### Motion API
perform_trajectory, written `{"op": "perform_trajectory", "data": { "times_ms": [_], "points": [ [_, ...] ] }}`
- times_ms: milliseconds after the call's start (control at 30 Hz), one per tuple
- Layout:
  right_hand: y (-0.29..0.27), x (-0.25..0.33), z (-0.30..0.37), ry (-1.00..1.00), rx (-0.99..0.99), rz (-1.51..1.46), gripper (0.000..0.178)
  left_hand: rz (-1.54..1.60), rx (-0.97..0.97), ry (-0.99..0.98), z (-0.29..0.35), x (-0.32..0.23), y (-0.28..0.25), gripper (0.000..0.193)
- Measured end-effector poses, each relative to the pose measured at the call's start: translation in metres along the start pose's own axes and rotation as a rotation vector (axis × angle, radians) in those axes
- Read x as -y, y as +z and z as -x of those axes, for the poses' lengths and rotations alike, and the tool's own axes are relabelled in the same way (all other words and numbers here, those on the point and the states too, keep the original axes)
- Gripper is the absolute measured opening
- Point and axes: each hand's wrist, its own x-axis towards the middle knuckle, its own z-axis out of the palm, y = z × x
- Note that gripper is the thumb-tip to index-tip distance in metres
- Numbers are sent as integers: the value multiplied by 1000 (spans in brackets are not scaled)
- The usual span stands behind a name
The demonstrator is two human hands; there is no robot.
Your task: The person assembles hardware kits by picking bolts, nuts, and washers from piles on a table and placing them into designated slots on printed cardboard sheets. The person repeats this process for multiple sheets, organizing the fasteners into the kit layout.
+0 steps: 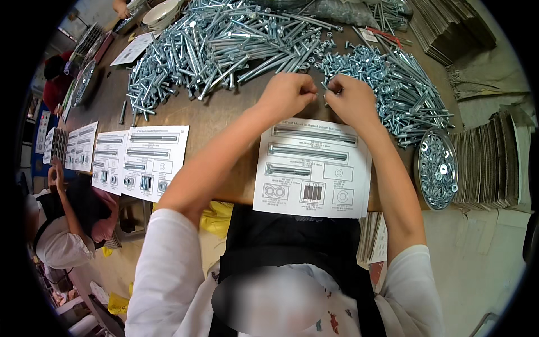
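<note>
My left hand (291,96) is closed, fingertips curled against the thumb, above the table just beyond a white card (362,168). Whatever it may hold is hidden. Close by on its right, my right hand (352,100) is closed in a pinch, with a small pale sliver at its fingertips, too small to name. The card lies at the near edge below both hands and bears outlined long bolts, nuts and washers. Beyond my hands spreads a big heap of long silvery bolts (224,48). A pile of shorter bolts (359,70) lies beside my right hand.
Similar cards (157,160) line the near edge at left. An oval metal tray (422,160) of washers stands at the right edge. Stacked cardboard (485,160) rises on the right. Another person (62,224) sits at left; a person in red (53,84) is farther off.
</note>
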Motion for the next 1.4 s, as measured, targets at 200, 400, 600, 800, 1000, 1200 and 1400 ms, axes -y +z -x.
{"op": "perform_trajectory", "data": {
  "times_ms": [200,400,600,800,1000,1200,1400],
  "points": [
    [-57,40,114,-400,354,-272,13,137,206,-22,140,-83,-26,9],
    [-57,36,127,-389,420,-278,25,-27,302,57,148,-102,-1,16],
    [-39,-9,30,50,87,0,16,-305,120,87,24,-49,5,24],
    [25,-8,5,144,70,172,20,-244,138,-30,-13,2,38,11],
    [-35,27,64,295,132,-658,21,91,144,-13,46,-64,-31,14],
    [-36,84,148,99,168,-547,2,163,187,17,160,-91,-21,12],
    [-33,71,163,33,130,-331,13,51,208,-69,178,-100,-1,25]
  ]
}}
